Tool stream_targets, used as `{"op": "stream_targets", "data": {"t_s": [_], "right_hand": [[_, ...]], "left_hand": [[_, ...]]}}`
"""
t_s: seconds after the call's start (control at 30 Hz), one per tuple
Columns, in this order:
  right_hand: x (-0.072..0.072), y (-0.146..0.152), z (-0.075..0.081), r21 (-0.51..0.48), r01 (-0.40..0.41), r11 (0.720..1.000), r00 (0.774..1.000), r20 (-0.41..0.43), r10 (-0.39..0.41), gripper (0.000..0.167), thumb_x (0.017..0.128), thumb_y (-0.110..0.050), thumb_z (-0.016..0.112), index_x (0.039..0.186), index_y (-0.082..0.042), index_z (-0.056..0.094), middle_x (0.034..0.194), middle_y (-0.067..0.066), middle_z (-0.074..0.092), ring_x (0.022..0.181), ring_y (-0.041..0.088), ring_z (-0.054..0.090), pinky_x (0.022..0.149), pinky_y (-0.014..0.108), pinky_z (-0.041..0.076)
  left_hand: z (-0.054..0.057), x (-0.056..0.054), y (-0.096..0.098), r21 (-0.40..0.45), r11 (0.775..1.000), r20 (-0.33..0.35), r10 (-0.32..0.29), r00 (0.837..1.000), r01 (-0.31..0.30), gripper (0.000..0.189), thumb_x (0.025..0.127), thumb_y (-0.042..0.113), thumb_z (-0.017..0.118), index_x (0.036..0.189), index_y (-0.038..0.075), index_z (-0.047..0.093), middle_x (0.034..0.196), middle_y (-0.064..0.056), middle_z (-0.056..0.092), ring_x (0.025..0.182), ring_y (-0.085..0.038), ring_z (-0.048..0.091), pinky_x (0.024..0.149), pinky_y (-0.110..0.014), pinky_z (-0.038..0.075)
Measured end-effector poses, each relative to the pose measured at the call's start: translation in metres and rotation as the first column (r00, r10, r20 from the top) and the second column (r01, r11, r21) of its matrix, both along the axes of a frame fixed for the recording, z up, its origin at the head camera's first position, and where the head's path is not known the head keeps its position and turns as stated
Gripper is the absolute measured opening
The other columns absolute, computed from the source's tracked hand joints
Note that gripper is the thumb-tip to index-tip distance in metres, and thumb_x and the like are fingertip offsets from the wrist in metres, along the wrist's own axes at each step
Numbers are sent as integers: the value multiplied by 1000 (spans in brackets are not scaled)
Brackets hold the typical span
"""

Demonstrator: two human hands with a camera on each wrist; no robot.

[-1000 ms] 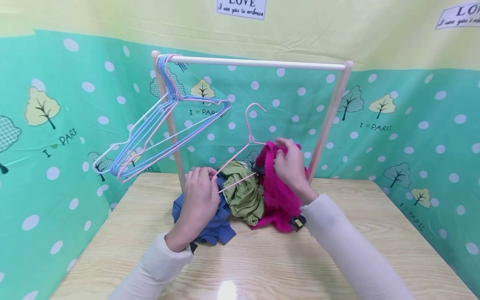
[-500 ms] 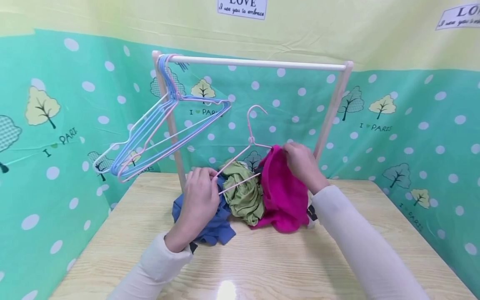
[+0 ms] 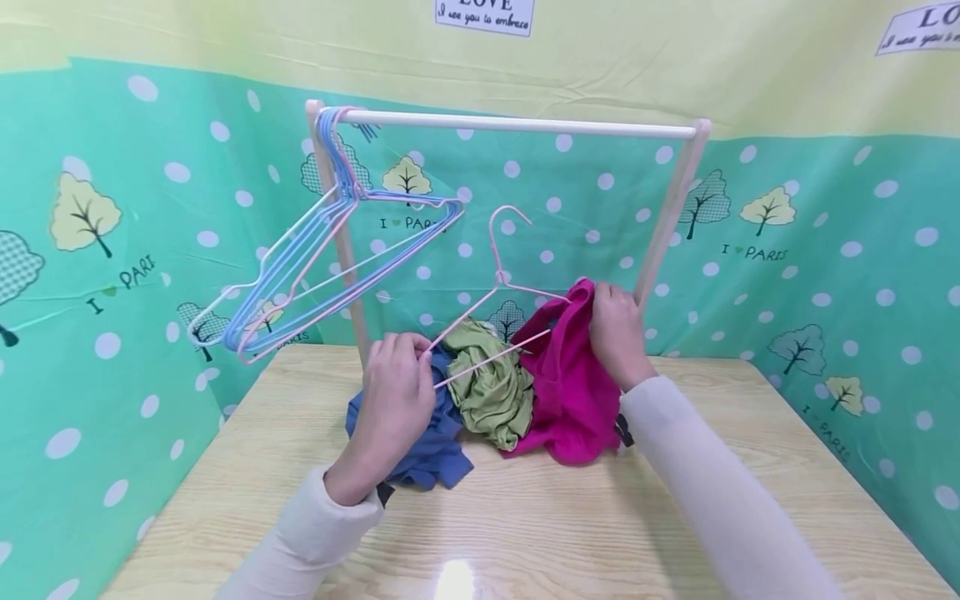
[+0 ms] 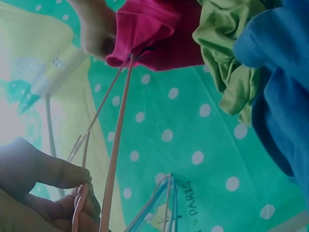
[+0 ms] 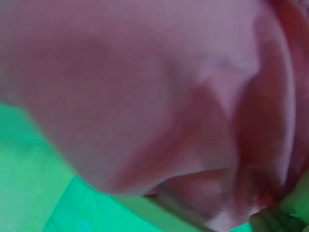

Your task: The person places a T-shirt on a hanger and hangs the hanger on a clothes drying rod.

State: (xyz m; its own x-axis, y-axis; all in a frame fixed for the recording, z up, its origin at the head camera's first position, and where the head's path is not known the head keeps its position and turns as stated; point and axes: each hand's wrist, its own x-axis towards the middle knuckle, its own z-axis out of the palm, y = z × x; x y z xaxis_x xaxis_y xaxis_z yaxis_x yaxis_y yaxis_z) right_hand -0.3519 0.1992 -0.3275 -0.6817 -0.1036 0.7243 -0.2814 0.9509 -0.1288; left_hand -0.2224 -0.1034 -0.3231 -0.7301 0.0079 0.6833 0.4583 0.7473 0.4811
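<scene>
My left hand [image 3: 393, 392] pinches the near corner of a pink wire hanger [image 3: 497, 279], whose hook points up. The hanger's far end goes into the opening of a magenta garment [image 3: 573, 392]. Gripping the upper edge of that garment is my right hand [image 3: 618, 329]; its lower part reaches down to the table. In the left wrist view the hanger's bars run from my left fingers [image 4: 58, 171] into the magenta cloth [image 4: 149, 29]. Magenta fabric [image 5: 145, 96] fills most of the right wrist view, with my right fingertips at the lower right corner.
A crumpled green garment [image 3: 491, 387] and a blue garment [image 3: 431, 450] lie on the wooden table [image 3: 525, 533]. Behind them stands a rack with a white rail [image 3: 517, 124]. Several blue, pink and white hangers [image 3: 300, 267] hang at its left end. A printed curtain surrounds the table.
My right hand has moved right and now grips the magenta garment's edge, holding its opening wider. The hanger's end reaches farther right into the cloth. My left hand stays almost still.
</scene>
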Motion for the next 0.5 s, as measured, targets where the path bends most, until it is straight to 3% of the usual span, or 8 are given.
{"op": "stream_targets", "data": {"t_s": [0.27,0.5], "right_hand": [[4,-12,6,0,93,996,994,60,-93,12,95,5,57,101,15,58,88,32,61,80,48,63,76,56,57],[19,-34,4,35,19,999,998,67,-22,16,93,1,67,102,12,60,88,28,61,80,43,63,73,53,60]], "left_hand": [[10,7,-5,0,1000,15,30,999,-30,8,98,0,61,100,-6,66,92,-17,63,85,-34,53,77,-43,42],[7,6,-2,1,1000,-5,20,1000,-20,7,98,-2,61,100,-6,65,92,-18,62,86,-35,53,78,-43,42]]}}
